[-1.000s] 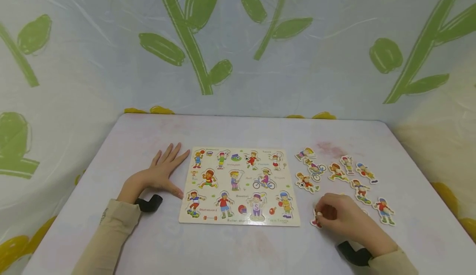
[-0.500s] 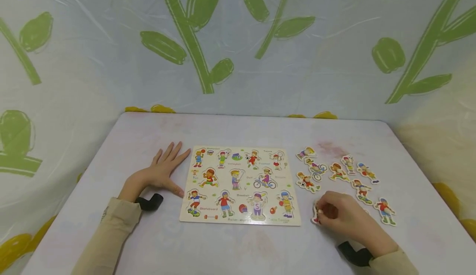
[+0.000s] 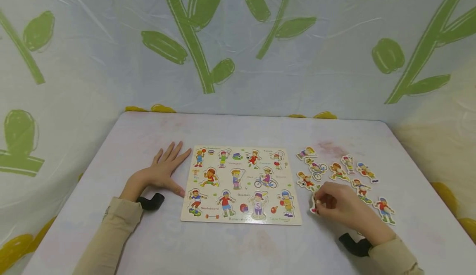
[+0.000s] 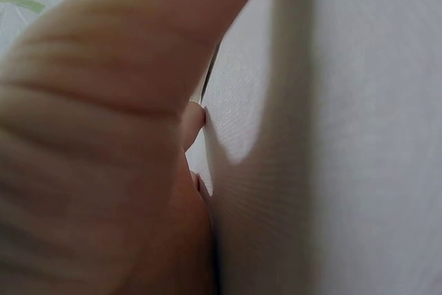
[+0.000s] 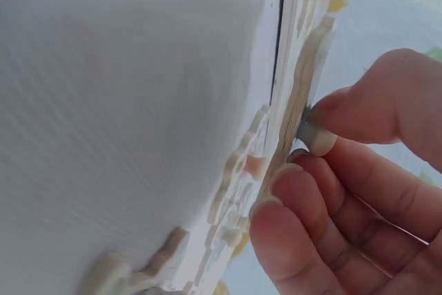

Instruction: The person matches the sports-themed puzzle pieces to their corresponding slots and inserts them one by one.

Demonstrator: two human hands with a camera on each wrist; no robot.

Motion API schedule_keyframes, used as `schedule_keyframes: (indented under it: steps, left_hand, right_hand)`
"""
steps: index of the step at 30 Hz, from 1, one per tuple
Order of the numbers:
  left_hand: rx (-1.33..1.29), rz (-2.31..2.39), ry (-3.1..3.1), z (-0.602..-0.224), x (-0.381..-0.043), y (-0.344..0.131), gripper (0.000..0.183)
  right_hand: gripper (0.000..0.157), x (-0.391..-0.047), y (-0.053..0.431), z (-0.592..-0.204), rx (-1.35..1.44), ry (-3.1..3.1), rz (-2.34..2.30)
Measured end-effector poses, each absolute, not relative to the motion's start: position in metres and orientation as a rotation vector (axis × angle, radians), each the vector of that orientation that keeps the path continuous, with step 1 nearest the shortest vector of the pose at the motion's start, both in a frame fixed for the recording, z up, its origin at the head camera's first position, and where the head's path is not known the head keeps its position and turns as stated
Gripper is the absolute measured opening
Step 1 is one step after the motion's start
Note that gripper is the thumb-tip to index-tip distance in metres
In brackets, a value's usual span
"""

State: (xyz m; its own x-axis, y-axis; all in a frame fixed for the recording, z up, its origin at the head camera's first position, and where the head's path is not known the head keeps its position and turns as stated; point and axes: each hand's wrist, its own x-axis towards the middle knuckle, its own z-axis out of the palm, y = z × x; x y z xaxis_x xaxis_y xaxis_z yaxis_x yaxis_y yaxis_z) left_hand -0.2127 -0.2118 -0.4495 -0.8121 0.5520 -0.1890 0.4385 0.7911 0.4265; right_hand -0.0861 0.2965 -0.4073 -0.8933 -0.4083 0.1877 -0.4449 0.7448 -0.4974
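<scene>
My right hand [image 3: 340, 205] pinches a flat wooden puzzle piece [image 5: 297, 101] by its small round knob [image 5: 318, 137], just off the right edge of the puzzle board. In the right wrist view the piece is held edge-on, raised off the tabletop. Its picture is mostly hidden by my fingers; a bit of red shows. My left hand [image 3: 161, 174] lies with fingers spread on the table, its thumb at the left edge of the puzzle board [image 3: 186, 215]. The board carries printed sports figures in shallow recesses with English words beside them.
Several loose knobbed puzzle pieces lie right of the board, among them a runner [image 3: 337, 171], a cyclist [image 3: 315, 169], a footballer [image 3: 306, 181] and a roller skater [image 3: 384, 210]. A white table [image 3: 238, 250] meets a flower-printed curtain [image 3: 320, 68] at its far edge.
My right hand has lifted slightly and moved a little toward the far side with the pinched puzzle piece. The left hand stays in place at the board.
</scene>
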Motion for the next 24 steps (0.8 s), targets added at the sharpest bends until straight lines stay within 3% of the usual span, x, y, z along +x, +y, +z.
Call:
schedule_keyframes:
  steps: [24]
  left_hand:
    - [0.765, 0.528, 2.677, -0.45, -0.213, -0.213, 0.139]
  right_hand:
    - [0.027, -0.104, 0.275, -0.376, 0.819, -2.801, 0.807]
